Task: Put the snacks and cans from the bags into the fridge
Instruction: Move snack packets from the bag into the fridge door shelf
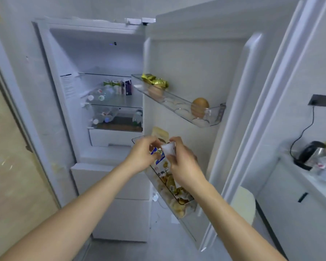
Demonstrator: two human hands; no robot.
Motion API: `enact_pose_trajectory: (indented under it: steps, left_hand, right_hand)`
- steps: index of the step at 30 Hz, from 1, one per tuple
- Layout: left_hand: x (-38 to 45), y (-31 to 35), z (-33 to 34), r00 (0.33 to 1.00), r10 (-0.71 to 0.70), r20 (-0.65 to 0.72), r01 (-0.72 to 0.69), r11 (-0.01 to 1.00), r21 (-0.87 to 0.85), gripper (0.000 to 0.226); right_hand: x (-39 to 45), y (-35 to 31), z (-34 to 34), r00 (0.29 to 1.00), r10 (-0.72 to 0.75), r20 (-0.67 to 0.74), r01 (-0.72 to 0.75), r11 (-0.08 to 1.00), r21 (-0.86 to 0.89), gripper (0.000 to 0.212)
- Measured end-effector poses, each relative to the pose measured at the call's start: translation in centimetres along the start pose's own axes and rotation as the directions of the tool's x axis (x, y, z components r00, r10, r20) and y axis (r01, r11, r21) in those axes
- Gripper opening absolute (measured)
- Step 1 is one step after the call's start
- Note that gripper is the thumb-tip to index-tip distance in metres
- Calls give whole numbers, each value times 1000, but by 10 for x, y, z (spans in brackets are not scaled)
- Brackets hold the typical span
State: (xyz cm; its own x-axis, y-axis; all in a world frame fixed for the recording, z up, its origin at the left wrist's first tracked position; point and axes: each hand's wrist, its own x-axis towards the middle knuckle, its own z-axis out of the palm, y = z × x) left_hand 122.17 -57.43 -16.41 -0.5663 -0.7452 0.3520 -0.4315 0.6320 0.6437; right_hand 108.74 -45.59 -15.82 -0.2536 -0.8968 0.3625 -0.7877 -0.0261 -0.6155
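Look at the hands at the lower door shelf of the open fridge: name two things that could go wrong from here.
1. The lower door bin already looks crowded with snack packets, so the packet held by the left hand and right hand may not seat and could slide out.
2. An egg sits loose in the upper door tray; jolting the door might roll it.

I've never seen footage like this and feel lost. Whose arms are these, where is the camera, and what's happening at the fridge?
There is one picture, from a camera worn on a person's head, looking forward and down, so the arms are their own. The fridge door stands open. The left hand and right hand together hold a snack packet over the lower door bin, which already holds snack packs. The upper door tray holds eggs and gold-wrapped items. Bottles lie on the inner shelves.
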Motion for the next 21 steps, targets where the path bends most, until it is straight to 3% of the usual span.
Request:
enact_pose_trajectory:
  steps: [4,8,15,21]
  left_hand:
    - [6,-14,27,997,-34,69,34,999,1,26]
    - [2,-28,32,987,-53,150,31,989,142,32]
    - [-21,-41,-36,996,-64,-63,84,917,390,41]
    - [-92,-47,-148,942,-122,-314,302,718,628,54]
  right_hand:
    - [3,15,16,991,122,58,-117,990,-81,40]
    - [10,16,26,981,162,110,-147,979,-138,43]
    - [36,-15,39,994,-34,108,53,983,-177,48]
    - [67,-92,82,927,-320,197,347,929,-127,55]
